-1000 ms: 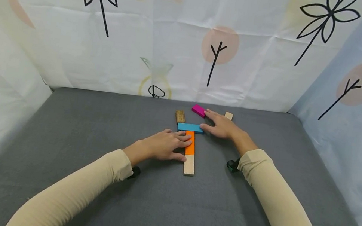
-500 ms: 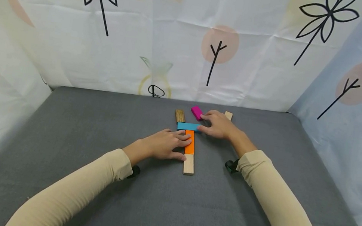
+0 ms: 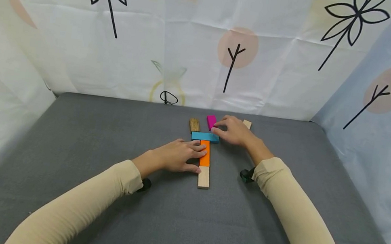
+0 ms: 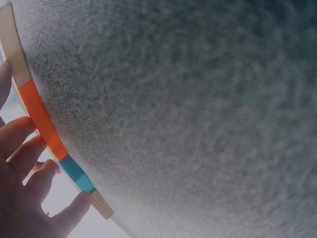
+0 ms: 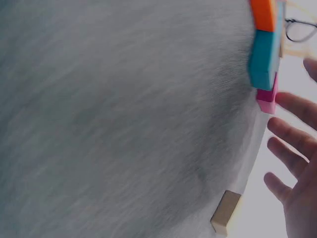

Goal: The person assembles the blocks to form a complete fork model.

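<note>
My left hand lies beside a line of wooden blocks, its fingers spread. Its fingertips rest on the orange block, and the thumb touches the plain wood block at the near end. Across the far end of the orange block lies a blue block. A magenta block stands just beyond the blue one's right part, pointing away. My right hand reaches in from the right with loosely extended fingers; in the right wrist view its index fingertip is at the magenta block.
A dark brown grained block lies behind the left end of the blue block. Another plain wood block shows partly behind my right hand. The grey table ends at a white printed curtain.
The magenta block has turned from slanting sideways to nearly straight, behind the blue block. My right hand has moved slightly left with it; the left hand has stayed put.
</note>
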